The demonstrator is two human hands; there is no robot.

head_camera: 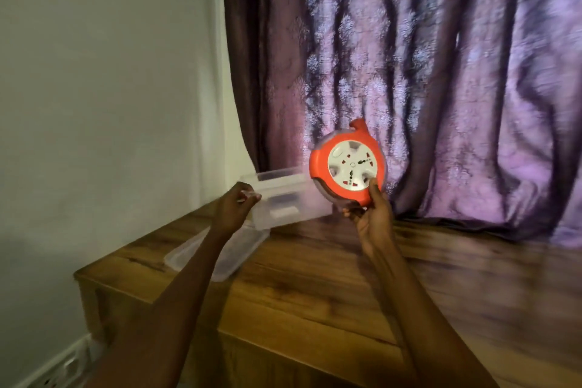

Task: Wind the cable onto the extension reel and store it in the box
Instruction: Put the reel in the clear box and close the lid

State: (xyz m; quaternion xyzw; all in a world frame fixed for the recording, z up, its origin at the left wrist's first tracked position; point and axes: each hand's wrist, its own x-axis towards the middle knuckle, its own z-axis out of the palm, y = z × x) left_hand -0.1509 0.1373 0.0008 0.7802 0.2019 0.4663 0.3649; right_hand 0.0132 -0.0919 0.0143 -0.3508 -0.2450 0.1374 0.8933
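The extension reel (pixel 348 164) is a round orange disc with a white socket face, held upright in the air before the curtain. My right hand (pixel 373 217) grips its lower edge from below, thumb on the white face. No loose cable shows. A clear plastic box (pixel 289 198) is lifted and tilted just left of the reel, above the table's far end. My left hand (pixel 236 206) holds the box by its near left rim, fingers closed. The box is blurred by motion.
A clear lid (pixel 217 253) lies flat on the wooden table (pixel 330 280) under my left forearm. A purple patterned curtain (pixel 441 72) hangs behind the table. A white wall (pixel 104 88) stands at left; the table's left edge drops off near it.
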